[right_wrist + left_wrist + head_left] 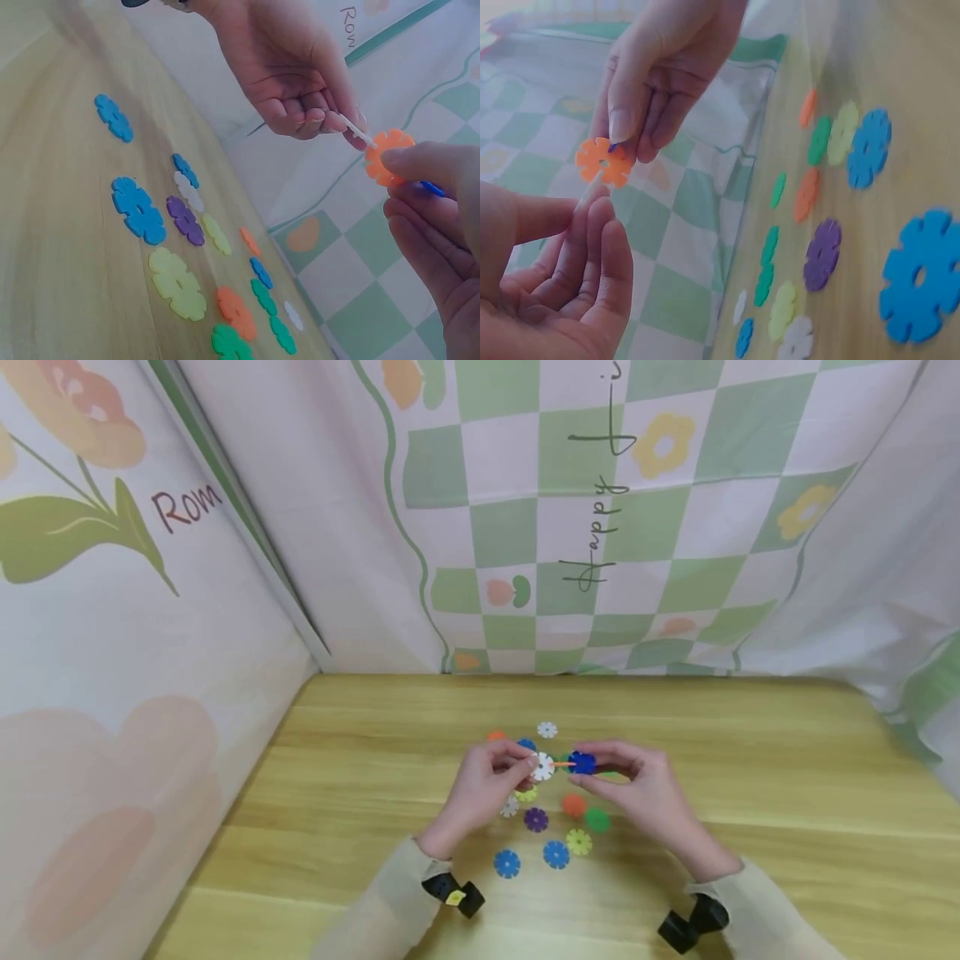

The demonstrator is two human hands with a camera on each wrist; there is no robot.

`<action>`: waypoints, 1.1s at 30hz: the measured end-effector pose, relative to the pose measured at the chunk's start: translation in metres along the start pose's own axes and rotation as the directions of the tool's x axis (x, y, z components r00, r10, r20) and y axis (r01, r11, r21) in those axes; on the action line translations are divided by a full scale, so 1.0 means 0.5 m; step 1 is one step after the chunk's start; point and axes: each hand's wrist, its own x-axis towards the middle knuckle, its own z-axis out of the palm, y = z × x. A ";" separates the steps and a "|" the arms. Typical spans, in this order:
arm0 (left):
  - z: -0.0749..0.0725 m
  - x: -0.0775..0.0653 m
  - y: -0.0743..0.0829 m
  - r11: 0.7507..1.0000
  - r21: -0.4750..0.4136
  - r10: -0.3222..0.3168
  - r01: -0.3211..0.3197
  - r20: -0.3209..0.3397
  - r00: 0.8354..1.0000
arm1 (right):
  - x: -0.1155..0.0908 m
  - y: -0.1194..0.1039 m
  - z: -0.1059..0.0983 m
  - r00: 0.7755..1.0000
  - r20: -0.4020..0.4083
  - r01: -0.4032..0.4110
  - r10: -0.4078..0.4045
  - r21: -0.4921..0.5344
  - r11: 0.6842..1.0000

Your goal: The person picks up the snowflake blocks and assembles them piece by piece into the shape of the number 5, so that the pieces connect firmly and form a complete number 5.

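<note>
Three slotted snowflake discs are joined in a row, held above the table between both hands. My left hand (480, 785) pinches the white disc (543, 767) between thumb and fingers. An orange disc (594, 159) stands in the middle, slotted to the white one and seen edge-on in the head view. On the other side, my right hand (645, 789) pinches the blue disc (582, 764), its thumb overlapping the orange disc in the right wrist view. Fingers hide much of the blue disc in both wrist views.
Several loose discs lie on the wooden table below the hands, among them blue (556, 855), purple (536, 820), yellow (579, 842), green (597, 820) and white (547, 729) ones. Patterned cloth (502, 535) hangs along the table's back and left edges.
</note>
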 end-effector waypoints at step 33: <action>-0.101 0.001 -0.024 0.963 0.269 -0.031 0.015 0.054 0.998 | 0.001 0.013 -0.013 0.997 0.072 0.029 -0.029 -0.003 1.000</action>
